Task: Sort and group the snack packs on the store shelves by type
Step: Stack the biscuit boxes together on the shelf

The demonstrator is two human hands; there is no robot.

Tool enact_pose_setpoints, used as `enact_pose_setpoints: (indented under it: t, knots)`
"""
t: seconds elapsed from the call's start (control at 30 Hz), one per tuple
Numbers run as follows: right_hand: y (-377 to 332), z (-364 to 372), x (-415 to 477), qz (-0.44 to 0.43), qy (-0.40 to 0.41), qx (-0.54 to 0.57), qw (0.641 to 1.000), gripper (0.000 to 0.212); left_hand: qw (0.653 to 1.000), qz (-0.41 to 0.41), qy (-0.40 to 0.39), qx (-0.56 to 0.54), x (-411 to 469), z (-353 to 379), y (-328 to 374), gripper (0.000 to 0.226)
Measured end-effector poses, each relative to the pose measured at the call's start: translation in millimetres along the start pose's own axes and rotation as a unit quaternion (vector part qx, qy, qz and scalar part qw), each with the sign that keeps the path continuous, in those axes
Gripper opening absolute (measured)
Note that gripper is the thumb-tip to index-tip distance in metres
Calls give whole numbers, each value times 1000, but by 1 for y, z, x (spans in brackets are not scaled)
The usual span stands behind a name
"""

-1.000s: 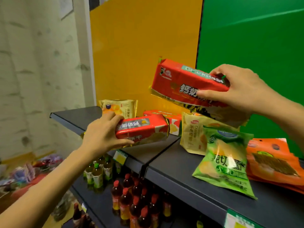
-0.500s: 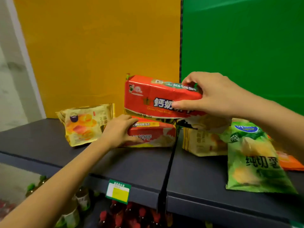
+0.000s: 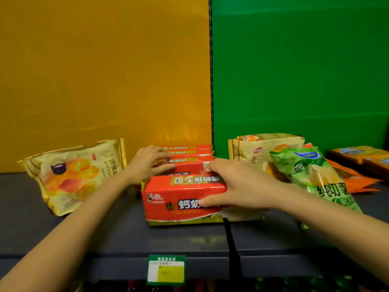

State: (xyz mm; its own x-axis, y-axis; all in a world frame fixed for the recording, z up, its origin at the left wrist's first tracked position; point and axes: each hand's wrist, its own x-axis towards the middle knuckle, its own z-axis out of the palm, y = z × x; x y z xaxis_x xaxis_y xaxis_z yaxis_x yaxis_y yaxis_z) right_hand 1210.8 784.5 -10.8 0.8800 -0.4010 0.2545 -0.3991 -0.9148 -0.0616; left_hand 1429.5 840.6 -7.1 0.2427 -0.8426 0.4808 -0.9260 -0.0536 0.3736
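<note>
A red biscuit pack (image 3: pixel 181 199) stands on the dark shelf (image 3: pixel 117 234) near its middle, and my right hand (image 3: pixel 235 184) grips its right end. Behind it several more red biscuit packs (image 3: pixel 189 157) lie stacked against the yellow back panel. My left hand (image 3: pixel 147 163) rests on the left end of one of them, fingers curled over it. A yellow croissant bag (image 3: pixel 73 175) leans at the left. At the right lean another yellow croissant bag (image 3: pixel 261 154) and a green chip bag (image 3: pixel 315 175).
Orange snack packs (image 3: pixel 357 165) lie at the far right under the green back panel (image 3: pixel 294 70). A price tag (image 3: pixel 166 269) hangs on the shelf's front edge. Bottles on the lower shelf are barely visible.
My right hand has lowered its red pack from the air onto the shelf in front of the stack. My left hand pushed its red pack back against the others. The view shifted right.
</note>
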Motion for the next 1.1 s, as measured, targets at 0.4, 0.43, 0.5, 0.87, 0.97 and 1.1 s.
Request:
enact_pose_setpoints:
  t: [0.4, 0.43, 0.5, 0.87, 0.97, 1.1]
  knots:
    - [-20, 46, 61, 12, 63, -79, 995, 77, 969, -116, 134, -172, -33, -2, -45, 39]
    - [-21, 48, 64, 10, 78, -92, 993, 77, 966, -123, 138, -181, -37, 0, -47, 42]
    - [-22, 50, 65, 12, 126, -92, 988, 80, 958, -146, 128, -209, -45, 4, -50, 50]
    - [7, 69, 21, 205, 168, 387, 883, 92, 861, -240, 141, -425, -65, 27, -51, 58]
    - [11, 79, 27, 214, 146, 467, 845, 60, 860, -241, 141, -426, -59, 29, -53, 60]
    - [13, 83, 40, 203, 121, 517, 823, 65, 834, -272, 102, -470, -50, 28, -59, 59]
